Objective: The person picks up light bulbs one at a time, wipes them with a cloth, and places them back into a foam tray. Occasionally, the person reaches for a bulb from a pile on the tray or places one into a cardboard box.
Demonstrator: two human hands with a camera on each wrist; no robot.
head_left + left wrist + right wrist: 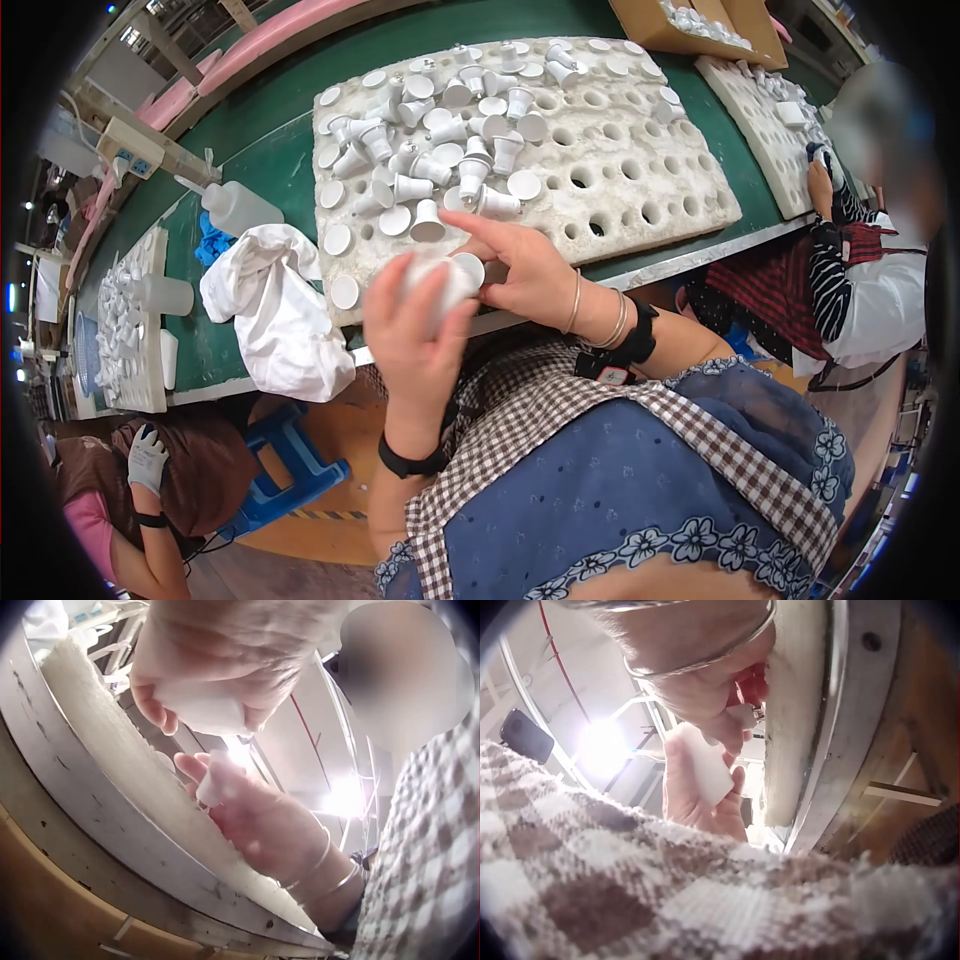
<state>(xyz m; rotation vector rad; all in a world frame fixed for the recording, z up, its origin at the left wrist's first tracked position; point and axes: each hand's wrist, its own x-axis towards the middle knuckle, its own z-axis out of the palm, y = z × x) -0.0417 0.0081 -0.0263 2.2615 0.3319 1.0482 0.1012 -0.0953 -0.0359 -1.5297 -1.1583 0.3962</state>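
Note:
My left hand [415, 330], blurred in the head view, grips a smooth white block-like piece [709, 769]. In the left wrist view its fingers curl round that piece from above. Right beside it, my right hand [535, 275] pinches a small white flanged cup [219, 778] between thumb and fingers, index finger stretched out. The cup's round face [467, 272] shows between the hands. Both hands are over the near edge of a pale foam board [660, 210] with rows of holes. Many similar white cups [428, 220] lie or stand on it, mostly toward its left and middle.
A white cloth [275, 310] and a squeeze bottle [240, 208] lie left of the board on the green table [255, 160]. A cardboard box [640, 30] stands at the back right. Other people work at boards [740, 125] on either side. A blue stool [280, 470] stands below left.

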